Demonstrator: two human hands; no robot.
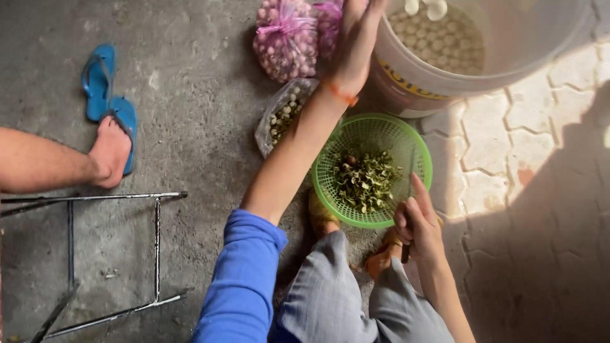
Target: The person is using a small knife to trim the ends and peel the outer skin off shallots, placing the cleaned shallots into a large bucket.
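Note:
My left hand (351,47) stretches far forward with a blue sleeve at the elbow and an orange band on the wrist. It lies between a pink mesh bag of small bulbs (287,39) and a white bucket (438,79); its fingertips run past the top edge. My right hand (416,222) rests at the near rim of a green plastic basket (416,143) and grips a dark-handled knife (405,254), the index finger pointing up. The basket holds greenish-brown peelings (365,180).
The bucket holds several pale round pieces in water. A clear plastic bag of small pieces (283,114) lies by my forearm. Another person's leg and foot in a blue sandal (111,149) are at left, above a metal stool frame (114,254). Paving blocks lie at right.

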